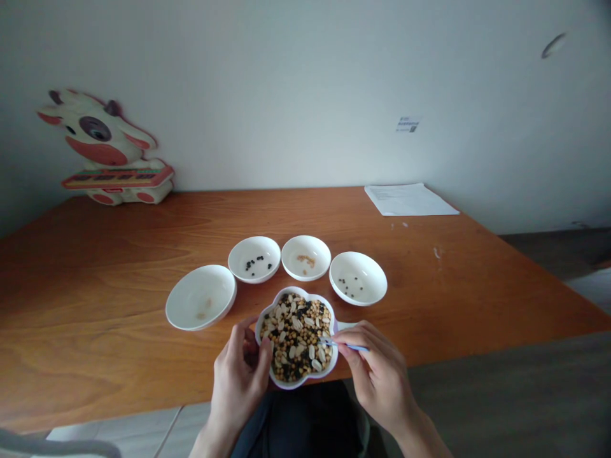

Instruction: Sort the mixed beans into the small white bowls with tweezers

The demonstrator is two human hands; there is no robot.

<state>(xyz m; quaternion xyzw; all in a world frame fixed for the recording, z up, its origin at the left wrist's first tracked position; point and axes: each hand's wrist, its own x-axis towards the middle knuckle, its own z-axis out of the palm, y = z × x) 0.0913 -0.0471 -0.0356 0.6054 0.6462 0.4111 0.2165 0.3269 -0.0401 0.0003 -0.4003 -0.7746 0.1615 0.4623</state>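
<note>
A flower-shaped white bowl [329, 366] full of mixed beans and pale seeds sits at the table's near edge. My left hand [241, 372] grips its left rim, thumb on the edge. My right hand [377, 369] pinches thin blue tweezers [344, 345], their tip reaching into the bowl's right side. Beyond it stand several small white bowls: a left one [200, 297] with a few pale bits, one [254, 259] with black beans, one [306, 257] with tan grains, and a right one [358, 278] with a few dark grains.
The wooden table [95, 305] runs to a white wall. A cartoon cow toy keyboard [107, 152] leans at the back left. A sheet of paper [408, 199] lies at the back right. Floor shows to the right of the table.
</note>
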